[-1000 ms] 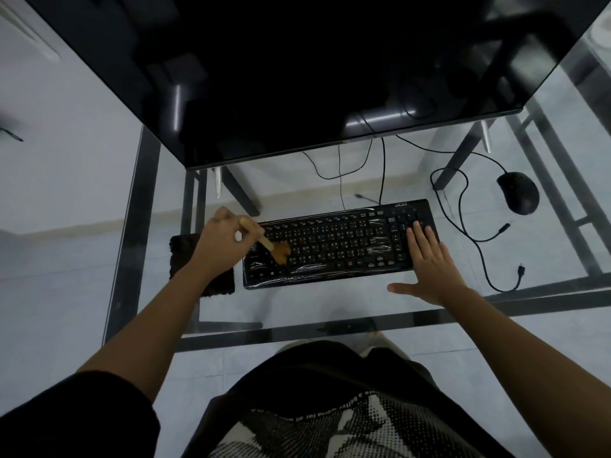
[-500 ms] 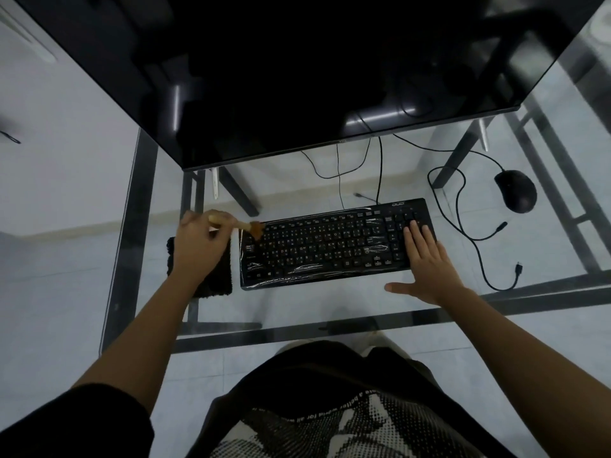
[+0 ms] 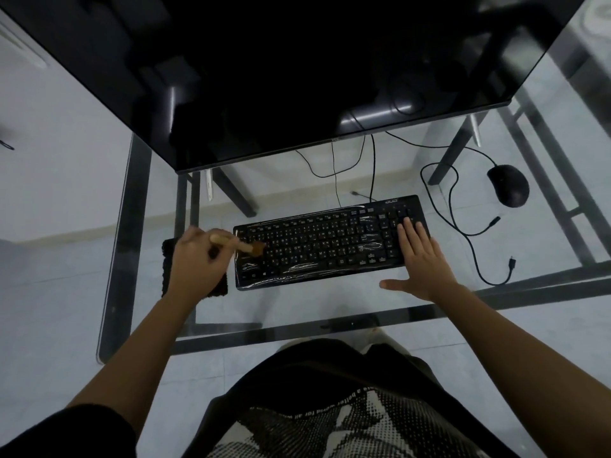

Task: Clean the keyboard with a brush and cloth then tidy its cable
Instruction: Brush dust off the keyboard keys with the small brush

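There is one camera, worn on the person's head. It looks forward and down at a glass table [image 3: 297, 309] from close above, and its wide view takes in both arms.

Your left hand [image 3: 198, 259] holds a brush [image 3: 238, 246] on the keyboard's [image 3: 330, 242] left keys; your right hand [image 3: 421, 262] lies flat on its right end.

Both arms bare from the upper arm down. Left hand [image 3: 195, 262] and right hand [image 3: 421, 259] bare too: no rings, watch or gloves visible. Short black sleeve [image 3: 66, 431] on the left arm. Black top with a black-and-white halftone print [image 3: 347, 424] on the front; a curved line of small text, possibly a slogan, too blurred to read.
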